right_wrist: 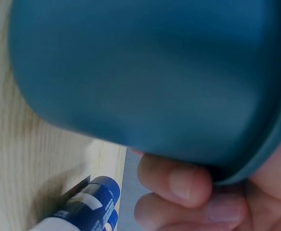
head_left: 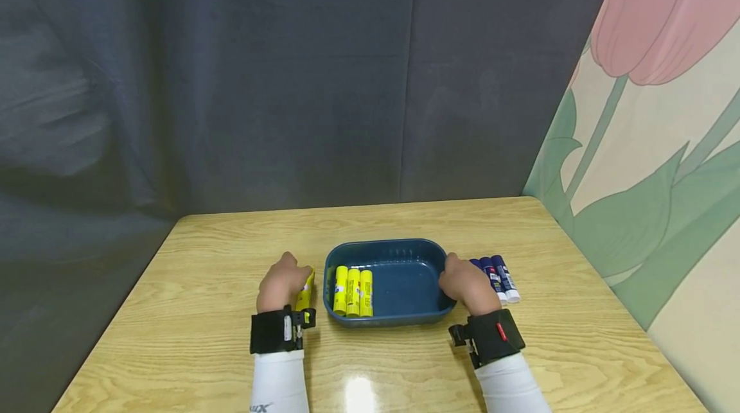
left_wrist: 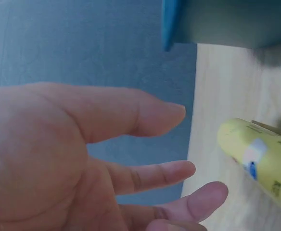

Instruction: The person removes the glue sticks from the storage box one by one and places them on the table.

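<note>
My left hand (head_left: 283,282) is just left of the tray, above a yellow glue stick (head_left: 305,291) on the table. In the left wrist view the thumb and fingers are spread apart, and the glue stick (left_wrist: 268,166) lies beyond the fingertips. My right hand (head_left: 467,283) grips the right end of a dark blue plastic tray (head_left: 407,320). Its curled fingers (right_wrist: 176,185) sit under the tray's rim in the right wrist view. Three yellow glue sticks (head_left: 353,292) lie side by side in the tray's left part.
To the right of the tray, several dark blue glue sticks (head_left: 505,278) with white ends lie in a row on the wooden table (head_left: 191,316). A dark curtain (head_left: 300,79) hangs behind the table, and a wall with painted tulips (head_left: 665,175) runs along the right.
</note>
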The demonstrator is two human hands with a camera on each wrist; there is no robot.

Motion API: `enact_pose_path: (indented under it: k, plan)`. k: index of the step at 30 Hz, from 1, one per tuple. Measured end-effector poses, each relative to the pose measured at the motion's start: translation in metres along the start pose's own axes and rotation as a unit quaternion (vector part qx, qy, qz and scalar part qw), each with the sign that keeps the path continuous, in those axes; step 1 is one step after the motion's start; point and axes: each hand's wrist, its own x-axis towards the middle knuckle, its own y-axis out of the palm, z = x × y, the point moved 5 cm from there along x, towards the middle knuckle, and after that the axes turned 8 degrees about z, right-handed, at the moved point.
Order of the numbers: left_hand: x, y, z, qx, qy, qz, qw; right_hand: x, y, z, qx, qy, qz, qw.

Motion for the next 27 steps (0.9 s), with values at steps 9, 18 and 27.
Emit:
enact_pose_path:
  k: [9, 18, 27]
  plan:
    - [-0.020, -0.005, -0.040, 0.048, 0.073, -0.038, 0.9955, -0.001, 0.000, 0.000, 0.004, -0.001, -0.003, 1.0000]
    - [-0.034, 0.028, -0.083, 0.098, 0.099, -0.017, 0.9900, -0.002, -0.002, 0.001, 0.006, 0.002, -0.004, 1.0000]
    - [-0.026, 0.066, -0.097, 0.147, 0.081, 0.010, 0.9858, -0.002, -0.001, 0.001, 0.005, 0.005, -0.002, 1.0000]
